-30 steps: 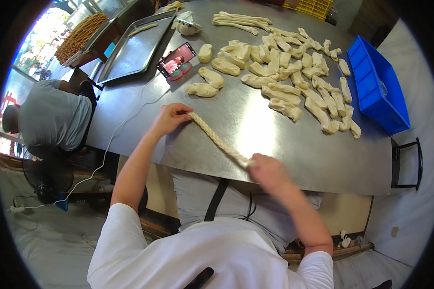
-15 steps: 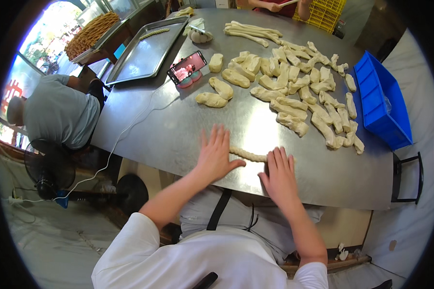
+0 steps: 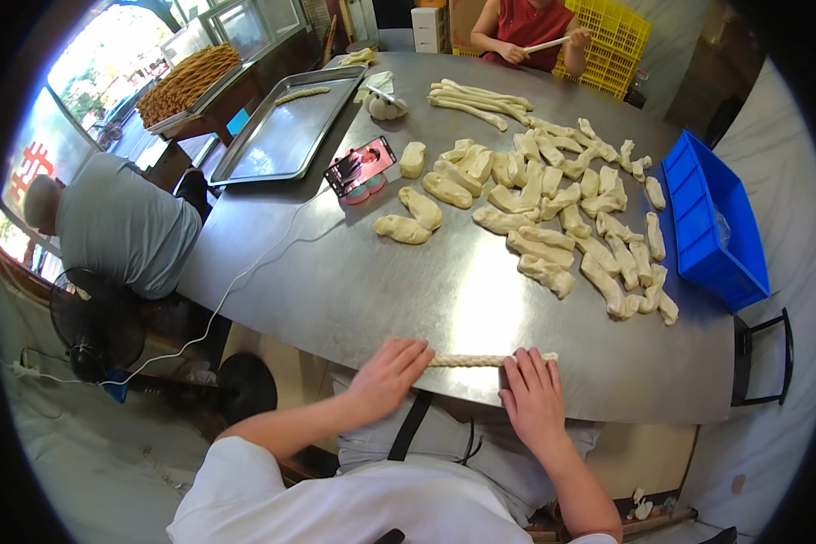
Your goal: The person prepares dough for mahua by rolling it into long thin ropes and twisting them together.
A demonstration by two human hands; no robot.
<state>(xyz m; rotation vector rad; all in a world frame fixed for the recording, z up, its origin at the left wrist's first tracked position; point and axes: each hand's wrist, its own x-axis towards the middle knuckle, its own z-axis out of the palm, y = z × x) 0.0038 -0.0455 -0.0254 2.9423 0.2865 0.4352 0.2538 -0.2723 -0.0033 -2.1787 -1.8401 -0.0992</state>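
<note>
Across the middle of the frame spreads a metal worktop (image 3: 335,281), with pale dough pieces (image 3: 546,275) clustered at its upper right. A blue bin (image 3: 698,227) stands at the right edge, and a metal tray (image 3: 276,136) lies at upper left. At lower centre, the left hand (image 3: 390,376) and right hand (image 3: 535,399) rest palm down, each grip unclosed, fingers extended over the ends of a twisted dough strand (image 3: 467,361) near the worktop's lower edge. A phone (image 3: 361,168) leans left of the dough pieces.
</note>
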